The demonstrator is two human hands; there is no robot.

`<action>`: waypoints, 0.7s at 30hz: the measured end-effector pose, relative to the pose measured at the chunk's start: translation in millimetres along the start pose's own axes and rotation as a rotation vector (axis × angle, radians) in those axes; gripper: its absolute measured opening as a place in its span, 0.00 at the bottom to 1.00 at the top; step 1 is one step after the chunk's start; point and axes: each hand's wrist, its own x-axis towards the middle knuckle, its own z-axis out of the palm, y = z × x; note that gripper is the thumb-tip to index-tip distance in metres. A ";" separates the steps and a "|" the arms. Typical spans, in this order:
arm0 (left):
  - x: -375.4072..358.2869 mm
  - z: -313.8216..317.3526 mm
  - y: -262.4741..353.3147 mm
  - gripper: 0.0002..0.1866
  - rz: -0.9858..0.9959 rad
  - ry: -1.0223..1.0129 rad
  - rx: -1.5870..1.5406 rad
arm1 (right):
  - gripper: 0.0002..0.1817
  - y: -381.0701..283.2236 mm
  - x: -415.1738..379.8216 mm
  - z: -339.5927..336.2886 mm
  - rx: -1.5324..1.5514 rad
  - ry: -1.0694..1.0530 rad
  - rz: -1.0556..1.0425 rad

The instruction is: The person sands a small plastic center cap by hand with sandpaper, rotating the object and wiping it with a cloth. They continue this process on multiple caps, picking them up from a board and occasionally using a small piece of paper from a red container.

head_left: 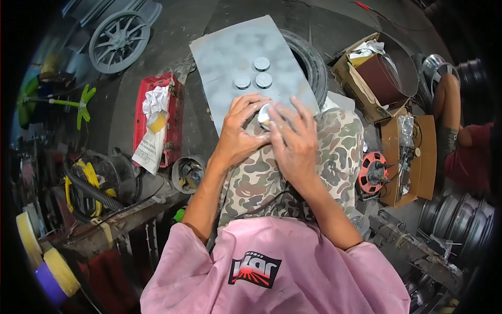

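My left hand (pixel 241 130) is closed round a small round cap (pixel 263 115), pale grey like a wheel centre cap, held above my lap at the near edge of a grey-painted board (pixel 219 57). Over the cap's right side lies my right hand (pixel 297 144), its fingers smeared by motion. Whether anything thin sits under those fingers is hidden. Three similar grey caps rest on the board beyond my hands: one at the left (pixel 242 81), one at the right (pixel 263 80), and one farther back (pixel 261 64).
Under the board is a tyre (pixel 308 57). To the left stand a red toolbox (pixel 175 120) with paper and tape, and a bucket (pixel 189 175). Cardboard boxes (pixel 426 157) and a red cable reel (pixel 372 172) are at the right, near another person's arm (pixel 447 102). A spoked wheel (pixel 119 42) lies back left.
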 end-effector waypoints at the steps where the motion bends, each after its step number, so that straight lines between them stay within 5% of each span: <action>1: 2.7 -1.5 -1.5 0.32 -0.005 0.019 0.010 | 0.22 -1.6 4.4 0.4 0.013 0.002 -0.016; 5: 0.7 -1.7 4.7 0.35 -0.028 0.041 0.003 | 0.21 -7.5 -25.9 -27.5 0.115 -0.073 -0.045; 10: 2.2 -0.4 9.8 0.36 0.006 0.012 0.075 | 0.20 20.5 14.2 -19.1 0.192 0.168 -0.009; 19: 0.8 -0.1 7.3 0.30 -0.032 -0.016 0.118 | 0.23 -7.5 -11.0 -34.4 0.382 0.015 0.025; 21: -0.9 3.4 10.3 0.31 -0.080 -0.003 0.093 | 0.24 -2.9 16.3 -37.3 0.323 0.175 0.041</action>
